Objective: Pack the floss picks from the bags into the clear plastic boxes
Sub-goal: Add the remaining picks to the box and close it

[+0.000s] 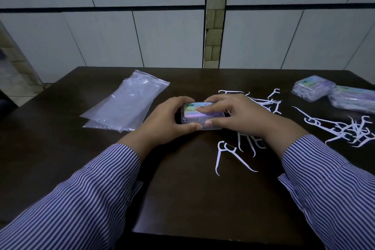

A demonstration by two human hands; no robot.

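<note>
Both hands meet on 1 clear box (199,116) at the middle of the dark table (60,148), forearms in striped sleeves (81,199) angling in from the lower corners.

The left hand (166,116) cups the box's left end: fingers curled over its far edge, thumb lying along the near edge, tip almost meeting the other thumb. The right hand (237,113) covers the right end: fingers bent over the labelled lid, 1 fingertip pressing flat on the label, thumb pinching the near edge. So both hands grip the box, which sits on the table with its lid down; whether it is latched, I cannot tell.

Loose floss picks (261,102) lie just beyond the right fingers, partly hidden by them. More picks (229,156) lie under and just nearer than the right wrist. A bigger tangle of picks (349,130) sits well right of that hand. 2 further boxes (312,88), side by side and touching, stand at the far right. To the left of the left fingers lie flat clear bags (127,103), overlapping, apart from the hand.
</note>
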